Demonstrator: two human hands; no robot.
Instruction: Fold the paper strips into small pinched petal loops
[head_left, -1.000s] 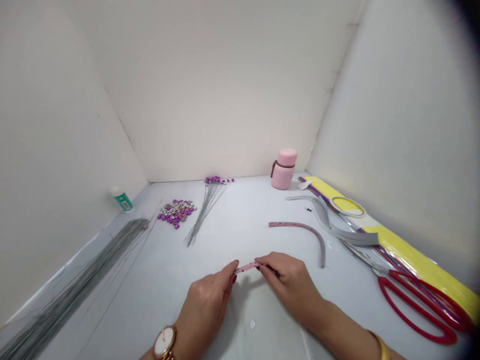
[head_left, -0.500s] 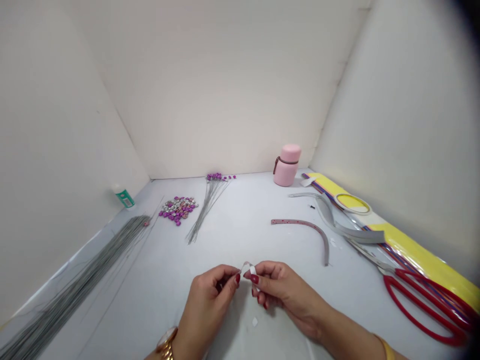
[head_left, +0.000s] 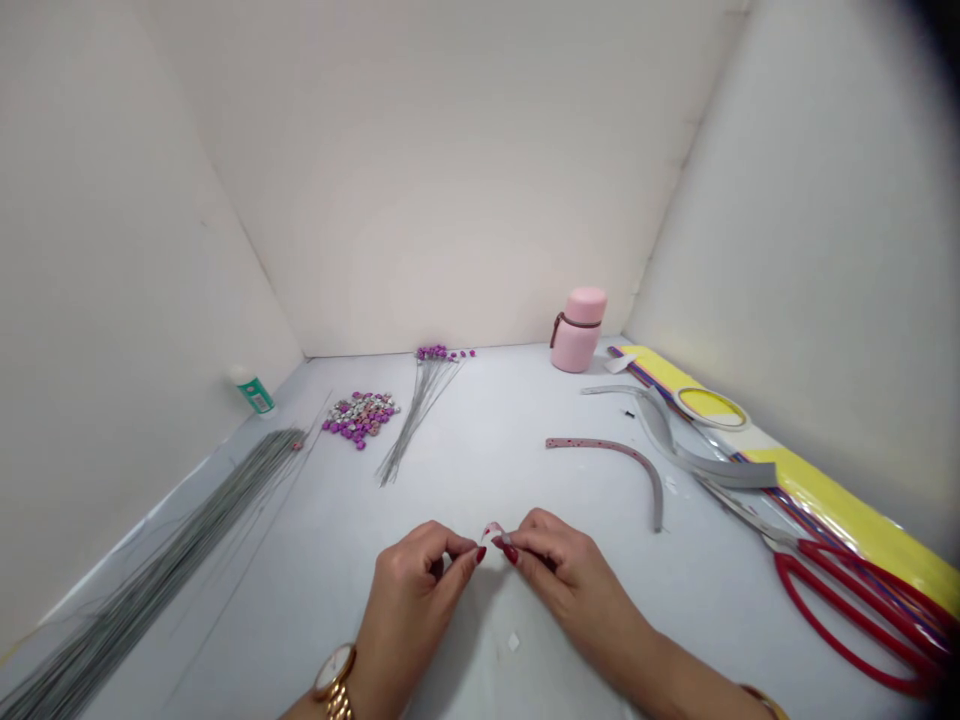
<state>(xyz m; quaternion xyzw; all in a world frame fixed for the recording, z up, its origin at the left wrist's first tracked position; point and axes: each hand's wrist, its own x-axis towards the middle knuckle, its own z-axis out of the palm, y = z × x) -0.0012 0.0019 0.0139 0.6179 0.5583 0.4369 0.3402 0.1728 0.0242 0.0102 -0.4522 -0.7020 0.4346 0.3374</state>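
The left fingers (head_left: 459,578) and right fingers (head_left: 536,570) are hiding both ends of the small curled strip (head_left: 493,528). Well left of the fingers, the wire bundle (head_left: 161,570) is running out past the picture's edge, and the green label (head_left: 258,395) is showing marks too small to read. Well right of them, the yellow pack (head_left: 832,505) is being cut off by the edge, and a dark speck (head_left: 628,413) is looking too tiny to identify
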